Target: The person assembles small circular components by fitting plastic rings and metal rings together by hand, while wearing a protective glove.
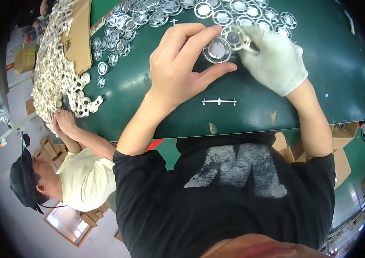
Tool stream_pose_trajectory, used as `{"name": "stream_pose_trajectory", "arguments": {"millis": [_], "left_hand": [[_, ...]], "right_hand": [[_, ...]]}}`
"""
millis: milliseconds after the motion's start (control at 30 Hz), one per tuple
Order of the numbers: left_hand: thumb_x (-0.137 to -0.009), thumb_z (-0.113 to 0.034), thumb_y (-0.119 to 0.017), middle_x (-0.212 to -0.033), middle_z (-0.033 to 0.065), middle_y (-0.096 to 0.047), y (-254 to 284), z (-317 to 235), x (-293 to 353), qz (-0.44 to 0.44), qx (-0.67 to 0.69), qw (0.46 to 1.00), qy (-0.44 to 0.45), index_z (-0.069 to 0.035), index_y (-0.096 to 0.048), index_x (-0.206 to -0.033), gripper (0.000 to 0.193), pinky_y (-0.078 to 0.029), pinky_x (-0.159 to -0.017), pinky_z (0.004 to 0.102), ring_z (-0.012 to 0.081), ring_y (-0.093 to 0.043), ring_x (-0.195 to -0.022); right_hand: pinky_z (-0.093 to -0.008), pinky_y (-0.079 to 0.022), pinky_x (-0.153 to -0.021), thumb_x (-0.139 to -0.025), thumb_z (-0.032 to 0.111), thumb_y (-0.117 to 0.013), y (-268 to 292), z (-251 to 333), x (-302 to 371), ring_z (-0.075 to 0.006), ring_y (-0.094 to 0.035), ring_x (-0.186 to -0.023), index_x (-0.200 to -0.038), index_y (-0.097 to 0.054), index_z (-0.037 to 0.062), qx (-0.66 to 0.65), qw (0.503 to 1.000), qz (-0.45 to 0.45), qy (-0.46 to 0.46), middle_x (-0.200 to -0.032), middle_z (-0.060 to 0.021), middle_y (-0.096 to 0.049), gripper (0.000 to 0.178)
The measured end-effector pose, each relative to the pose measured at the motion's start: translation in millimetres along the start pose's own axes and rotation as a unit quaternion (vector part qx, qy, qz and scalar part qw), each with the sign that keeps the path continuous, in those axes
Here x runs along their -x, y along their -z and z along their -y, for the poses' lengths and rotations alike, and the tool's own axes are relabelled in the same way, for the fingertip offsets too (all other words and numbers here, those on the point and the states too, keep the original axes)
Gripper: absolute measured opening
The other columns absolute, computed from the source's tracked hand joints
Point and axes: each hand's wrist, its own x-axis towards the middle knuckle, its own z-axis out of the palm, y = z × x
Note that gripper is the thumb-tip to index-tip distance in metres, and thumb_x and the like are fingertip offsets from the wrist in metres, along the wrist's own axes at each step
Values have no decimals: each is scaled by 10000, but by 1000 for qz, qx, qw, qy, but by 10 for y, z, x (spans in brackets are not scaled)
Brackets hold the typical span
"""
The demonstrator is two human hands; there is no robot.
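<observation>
My bare left hand [178,64] curls its thumb and fingers around a clear round plastic wheel [217,50] with a pale centre. In a white glove, my right hand [275,58] pinches a cream plastic part [235,38] with a dark hub. The two pieces are side by side and overlap in view; whether they touch I cannot tell. Nearer to me on the green table [169,122] lies a thin white plastic bar [219,102] with short cross pieces. Beyond my hands, several more clear wheels [223,17] are spread out.
A long heap of cream plastic parts [51,73] runs along the left, beside a cardboard sheet [78,38]. A co-worker [85,180] at my left has their hands [64,121] at that heap. Cardboard boxes [343,135] stand below the table's right edge.
</observation>
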Motion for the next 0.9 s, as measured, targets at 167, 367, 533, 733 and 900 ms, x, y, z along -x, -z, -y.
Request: {"name": "stream_pose_trajectory", "arguments": {"millis": [167, 367, 533, 733, 900], "left_hand": [[-627, -214, -955, -1033, 61, -665, 29, -27, 203, 69, 13, 997, 41, -64, -728, -1153, 593, -551, -709, 315, 206, -648, -884], [-689, -131, -917, -1152, 118, -727, -89, 1, 285, 67, 155, 981, 98, -17, -709, -1169, 535, -591, -786, 284, 207, -716, -1006], [-701, -110, -910, -1184, 130, -736, -91, -43, 334, 79, 174, 971, 141, -6, -696, -1213, 565, -592, -863, 305, 232, -728, -1053], [-696, -127, -899, -1144, 138, -741, -69, -60, 353, 52, 129, 987, 81, 5, -697, -1173, 534, -605, -810, 322, 251, -740, -954], [-669, -107, -870, -1139, 158, -726, -98, -64, 304, 38, 115, 991, -59, 19, -703, -1124, 501, -617, -733, 341, 284, -731, -908]], "right_hand": [[-441, -564, -629, -857, 270, -697, -177, 68, 91, -336, -708, -686, -962, -736, 129, -38, 996, 15, 84, -698, -138, -691, 181], [-424, -568, -649, -849, 294, -722, -235, 92, 122, -329, -719, -730, -1013, -733, 100, -56, 992, 12, 114, -762, -145, -711, 254], [-424, -579, -678, -830, 290, -735, -232, 92, 116, -326, -725, -758, -1047, -732, 95, -61, 994, 43, 84, -794, -139, -722, 292], [-392, -542, -673, -840, 214, -691, 4, 90, -7, -298, -716, -741, -1037, -692, 28, -285, 925, 250, 11, -797, -174, -700, 270], [-372, -522, -657, -986, 358, -605, 23, 18, -57, -244, -671, -676, -1024, -679, 33, -387, 840, 380, -9, -725, -121, -643, 336]]}}
